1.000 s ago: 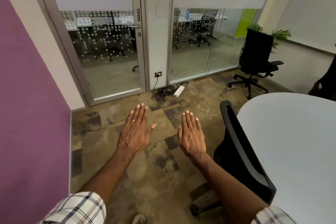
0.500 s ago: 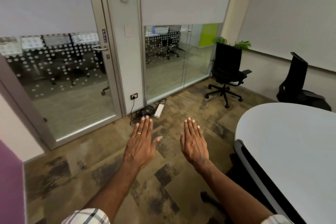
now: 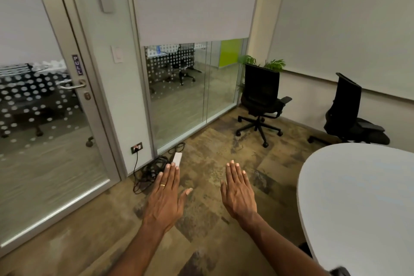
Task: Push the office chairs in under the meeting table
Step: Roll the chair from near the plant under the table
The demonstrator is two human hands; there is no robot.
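Glass door [image 3: 44, 132] at left. Left hand [image 3: 164, 199] and right hand [image 3: 239, 195] hover flat, fingers spread, holding nothing. Beyond, two black office chairs [image 3: 261, 103] [image 3: 351, 114] stand apart from the white meeting table [image 3: 358, 204] at right.

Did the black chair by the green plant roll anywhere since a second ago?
No. The black office chair stands in the same corner, in front of the green plant by the glass wall; only the camera turned.
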